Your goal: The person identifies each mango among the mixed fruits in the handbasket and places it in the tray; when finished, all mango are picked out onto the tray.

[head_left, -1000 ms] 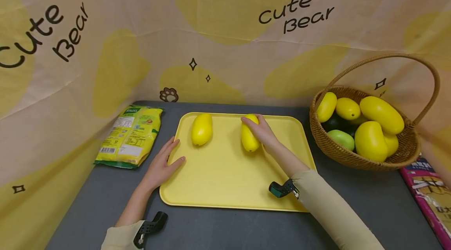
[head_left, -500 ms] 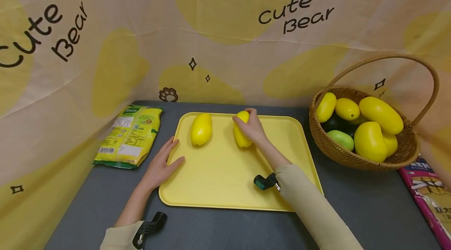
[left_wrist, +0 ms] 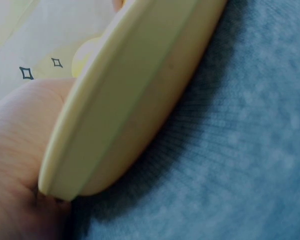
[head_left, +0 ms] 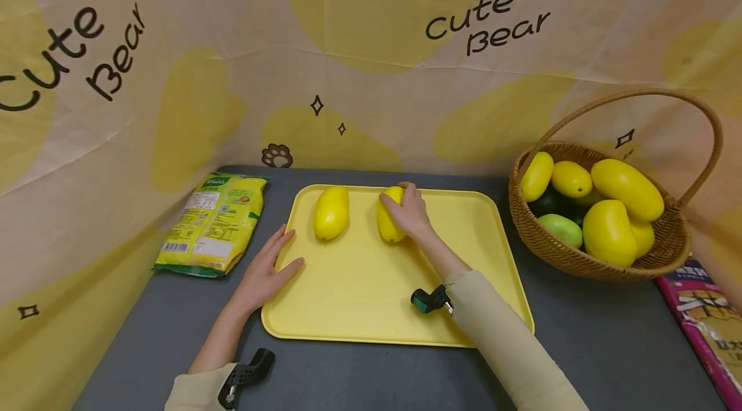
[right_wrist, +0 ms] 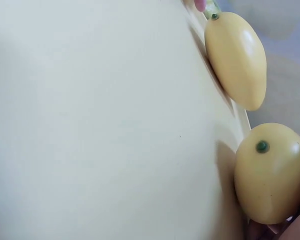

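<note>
In the head view, a yellow mango (head_left: 391, 218) is gripped in my right hand (head_left: 413, 211) over the back middle of a yellow tray (head_left: 342, 295). The thumb lies along its top and the fingers pass behind its far side. Another yellow mango (head_left: 332, 212) lies on the tray to the left, a gap away. The right wrist view shows the held mango (right_wrist: 272, 175) with its green stem end toward the camera. My left hand (head_left: 263, 276) rests at the tray's left edge, fingers spread and thumb over the rim. The left wrist view hides its fingertips.
A wicker basket (head_left: 585, 266) of yellow, green and dark fruit stands to the right, its handle raised. A yellow-green food bag (head_left: 214, 224) lies left of the tray. A pink package (head_left: 701, 314) sits at the right edge. A printed cloth (head_left: 371, 44) hangs behind the table.
My right hand has moved left with the held mango, bringing it closer to the other mango. My left hand has stayed at the tray's edge.
</note>
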### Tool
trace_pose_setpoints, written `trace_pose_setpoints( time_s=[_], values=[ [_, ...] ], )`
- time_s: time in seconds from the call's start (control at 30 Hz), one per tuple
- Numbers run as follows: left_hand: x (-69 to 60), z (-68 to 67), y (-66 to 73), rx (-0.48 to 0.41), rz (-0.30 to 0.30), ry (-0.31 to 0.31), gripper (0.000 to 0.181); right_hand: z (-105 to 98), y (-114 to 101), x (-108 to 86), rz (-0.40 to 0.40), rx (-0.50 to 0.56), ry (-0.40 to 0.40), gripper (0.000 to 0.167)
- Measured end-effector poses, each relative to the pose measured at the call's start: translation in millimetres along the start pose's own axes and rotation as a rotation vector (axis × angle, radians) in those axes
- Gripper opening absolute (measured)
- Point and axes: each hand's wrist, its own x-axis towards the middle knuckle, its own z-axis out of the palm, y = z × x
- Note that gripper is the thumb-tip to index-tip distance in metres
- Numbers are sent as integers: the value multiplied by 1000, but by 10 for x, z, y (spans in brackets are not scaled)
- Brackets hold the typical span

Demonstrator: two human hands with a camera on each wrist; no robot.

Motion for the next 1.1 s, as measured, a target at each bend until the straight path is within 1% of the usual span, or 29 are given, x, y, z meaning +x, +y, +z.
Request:
trace_pose_setpoints(
  time_s=[0.13,0.3,0.4,0.5,0.67,0.83,0.93,1.1],
  values=[
    [-3,-2,-8,9,1,3,66,-7,1,-10,-6,-5,-2,71],
    [0,1,-4,3,-4,1,67,-66,12,-36,-33,4,-29,76],
    [-2,1,-2,1,-8,0,67,-105,29,-67,-77,4,-56,78],
    [-4,0,-2,7,-10,2,66,-139,56,-98,-145,-17,-87,82],
    [-5,-5,-5,11,-7,2,66,-198,93,-149,-250,-74,-152,90],
    [-4,-6,-7,7,2,5,66,-229,151,-172,-330,-136,-230,93],
    [-5,-7,-10,6,5,6,66,-220,170,-177,-353,-135,-242,93],
    [-5,-5,-13,10,9,9,66,-206,162,-197,-354,-98,-254,92]
  ],
)
